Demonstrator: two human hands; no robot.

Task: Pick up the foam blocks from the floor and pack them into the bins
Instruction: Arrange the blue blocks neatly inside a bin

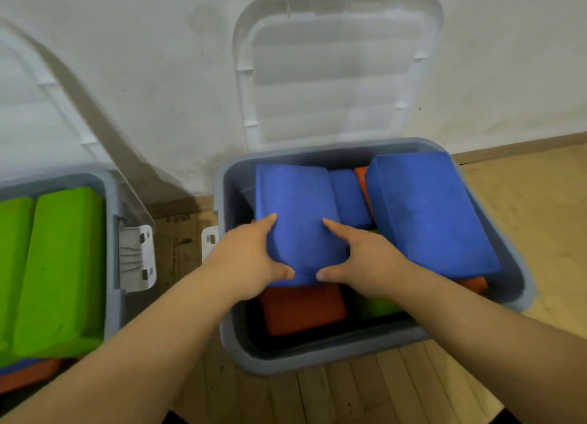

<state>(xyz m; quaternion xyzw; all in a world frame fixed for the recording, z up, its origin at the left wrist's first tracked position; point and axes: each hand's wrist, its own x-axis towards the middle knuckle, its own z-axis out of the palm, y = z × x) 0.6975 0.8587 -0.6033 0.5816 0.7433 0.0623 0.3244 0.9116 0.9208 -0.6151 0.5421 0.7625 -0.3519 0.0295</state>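
Observation:
A grey bin (pixel 320 358) stands open on the wooden floor in front of me. Over its left half I hold a blue foam block (pixel 298 207) by its near end. My left hand (pixel 251 258) grips the block's left corner and my right hand (pixel 362 258) grips its right corner, thumbs on the near face. A second large blue block (pixel 425 214) lies tilted across the bin's right side, a smaller blue one (pixel 347 195) between them. Orange blocks (pixel 301 309) and a green block (pixel 379 306) lie lower in the bin.
A second grey bin (pixel 112 265) at the left holds green blocks (pixel 60 265) with orange and blue ones beneath. Both clear lids (pixel 333 71) lean open against the white wall. White latches (pixel 138 257) face the narrow gap between the bins. Wooden floor extends right.

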